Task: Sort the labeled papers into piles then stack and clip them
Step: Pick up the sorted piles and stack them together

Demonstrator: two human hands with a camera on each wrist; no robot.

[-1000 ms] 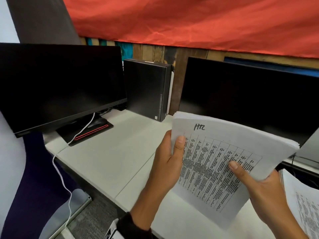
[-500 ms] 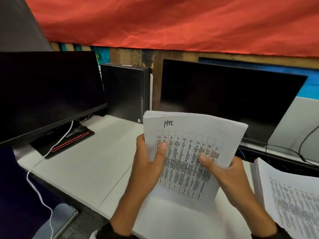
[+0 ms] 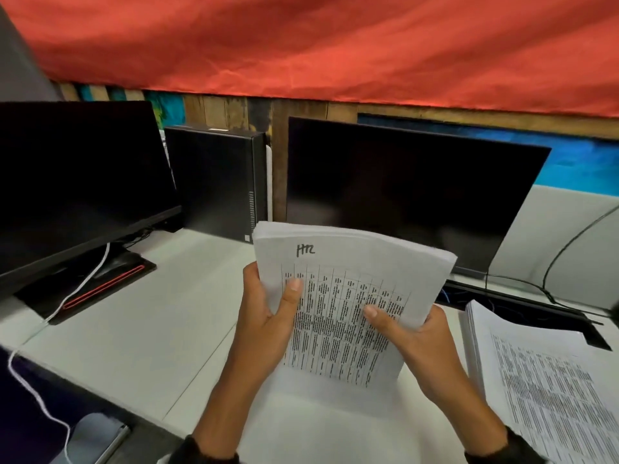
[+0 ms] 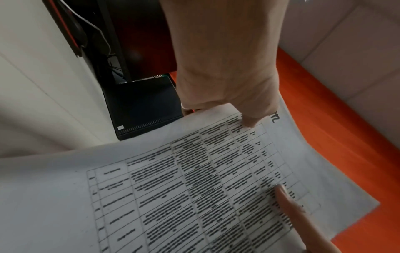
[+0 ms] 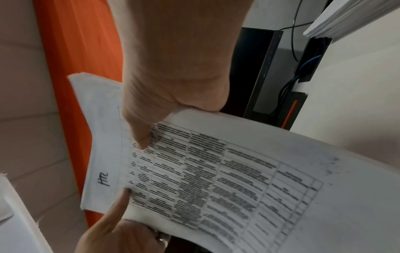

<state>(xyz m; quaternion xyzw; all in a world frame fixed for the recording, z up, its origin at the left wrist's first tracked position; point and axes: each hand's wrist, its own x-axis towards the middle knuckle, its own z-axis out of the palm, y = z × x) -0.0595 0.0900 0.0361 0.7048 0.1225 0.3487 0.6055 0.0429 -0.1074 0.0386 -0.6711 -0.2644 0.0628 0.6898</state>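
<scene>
I hold a thick stack of printed papers (image 3: 348,296) upright over the white desk (image 3: 140,329), its top sheet a table of text with "HR" handwritten at the top. My left hand (image 3: 268,316) grips the stack's left edge, thumb on the front. My right hand (image 3: 405,333) grips the right edge, thumb also pressed on the front sheet. The left wrist view shows the same stack (image 4: 194,179) under my left hand (image 4: 233,95); the right wrist view shows the stack (image 5: 216,171) held by my right hand (image 5: 173,106). A second paper pile (image 3: 542,383) lies flat at the right.
Two dark monitors stand at the back, one at the left (image 3: 77,182) and one behind the stack (image 3: 402,195), with a black computer tower (image 3: 217,182) between them. A white cable (image 3: 83,289) trails off the desk's left side. Red cloth (image 3: 301,45) hangs above.
The stack has swung from tilted to the right to nearly upright and squared between both hands. My view has shifted right, so the pile at the right shows more.
</scene>
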